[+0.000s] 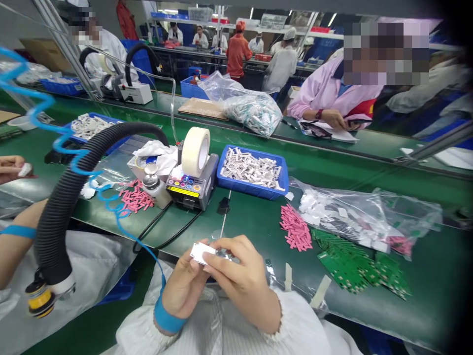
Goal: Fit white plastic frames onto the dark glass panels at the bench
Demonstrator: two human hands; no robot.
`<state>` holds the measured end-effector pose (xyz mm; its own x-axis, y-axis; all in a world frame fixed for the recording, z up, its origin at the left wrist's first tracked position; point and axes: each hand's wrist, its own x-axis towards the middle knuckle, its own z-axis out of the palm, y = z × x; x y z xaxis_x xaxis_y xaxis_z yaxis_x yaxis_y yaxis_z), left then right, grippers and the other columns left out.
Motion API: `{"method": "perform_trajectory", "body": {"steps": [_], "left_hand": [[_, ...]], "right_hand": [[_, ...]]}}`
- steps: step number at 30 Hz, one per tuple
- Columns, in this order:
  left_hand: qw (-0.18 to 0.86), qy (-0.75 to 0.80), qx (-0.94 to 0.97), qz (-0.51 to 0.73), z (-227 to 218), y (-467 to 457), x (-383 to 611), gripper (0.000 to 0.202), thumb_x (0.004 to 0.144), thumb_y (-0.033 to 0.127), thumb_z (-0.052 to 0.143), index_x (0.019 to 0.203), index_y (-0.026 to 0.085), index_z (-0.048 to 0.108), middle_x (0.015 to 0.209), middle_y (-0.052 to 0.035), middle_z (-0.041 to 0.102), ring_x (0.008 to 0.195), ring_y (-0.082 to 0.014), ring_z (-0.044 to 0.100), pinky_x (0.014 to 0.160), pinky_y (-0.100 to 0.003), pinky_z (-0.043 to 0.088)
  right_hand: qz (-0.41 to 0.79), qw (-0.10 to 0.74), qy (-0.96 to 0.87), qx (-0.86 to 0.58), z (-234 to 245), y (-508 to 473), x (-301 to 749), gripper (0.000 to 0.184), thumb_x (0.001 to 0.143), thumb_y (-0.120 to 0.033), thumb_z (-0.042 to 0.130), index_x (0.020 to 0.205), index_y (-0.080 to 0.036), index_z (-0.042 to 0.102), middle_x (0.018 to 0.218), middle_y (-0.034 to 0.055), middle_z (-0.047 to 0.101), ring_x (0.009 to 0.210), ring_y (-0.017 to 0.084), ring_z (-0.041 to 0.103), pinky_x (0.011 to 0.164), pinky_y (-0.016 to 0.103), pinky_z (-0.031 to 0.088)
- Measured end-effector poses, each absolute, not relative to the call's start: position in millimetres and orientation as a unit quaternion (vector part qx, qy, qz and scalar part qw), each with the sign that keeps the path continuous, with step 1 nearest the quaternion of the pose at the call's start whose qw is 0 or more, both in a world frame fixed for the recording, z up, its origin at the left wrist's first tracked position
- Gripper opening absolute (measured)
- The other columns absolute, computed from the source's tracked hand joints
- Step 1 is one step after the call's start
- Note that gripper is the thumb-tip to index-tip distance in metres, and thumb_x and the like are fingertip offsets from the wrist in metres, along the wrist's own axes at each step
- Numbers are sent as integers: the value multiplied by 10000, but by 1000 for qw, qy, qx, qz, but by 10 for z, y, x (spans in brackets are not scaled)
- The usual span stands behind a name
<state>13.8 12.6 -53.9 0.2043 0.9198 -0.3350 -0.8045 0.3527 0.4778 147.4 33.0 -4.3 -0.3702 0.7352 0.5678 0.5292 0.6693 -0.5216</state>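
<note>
Green table [424, 271] sits below. The left hand [184, 291] and right hand [242, 276] pinch a small white piece [201, 253] between them, its long side lying sideways, nearer the left hand.

Green workbench [424, 276], blue tray [244, 187], tape dispenser [188, 190], pink strips [295, 228]

Ribbed white smock [218, 328], blue wrist strap [170, 315]
The smock has gathered, ruffled cuffs [279, 315]; the blue wrist strap circles the left wrist [173, 301], and a thin coiled blue cord [148, 249] runs from it.
</note>
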Motion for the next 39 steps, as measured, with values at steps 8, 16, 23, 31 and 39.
{"method": "perform_trajectory", "body": {"steps": [8,16,23,31,39], "left_hand": [[859,230,-104,445,-796,193,197,247,855,394,477,932,281,683,928,17,741,983,-168,634,985,-423,391],[848,265,-162,429,-744,224,216,252,866,353,470,888,223,685,852,-11,747,916,-183,656,931,-439,428],[848,276,-88,444,-717,222,250,231,827,362,545,932,211,684,887,-32,729,884,-168,646,933,-411,432],[829,277,-11,485,-613,170,189,264,742,389,649,932,210,690,874,-33,711,882,-182,618,924,-419,429],[832,270,-50,483,-693,157,187,244,733,372,661,922,220,691,867,-16,700,811,-159,611,877,-396,456]], "right_hand": [[143,207,-826,-505,-177,511,1830,259,855,-343,561,1095,-258,608,1146,36,599,988,177,514,839,342,389],[43,77,-644,-760,-606,783,3157,55,757,-208,645,779,-218,694,821,58,639,809,225,535,682,332,309],[37,60,-653,-754,-792,848,3159,119,808,-187,560,726,-196,647,851,48,623,849,207,525,692,311,297],[48,44,-680,-730,-692,910,3195,100,793,-217,578,709,-208,634,809,33,632,830,205,557,670,301,276],[63,40,-708,-702,-799,769,3350,94,778,-209,578,736,-225,660,834,28,651,817,197,569,675,301,266]]}}
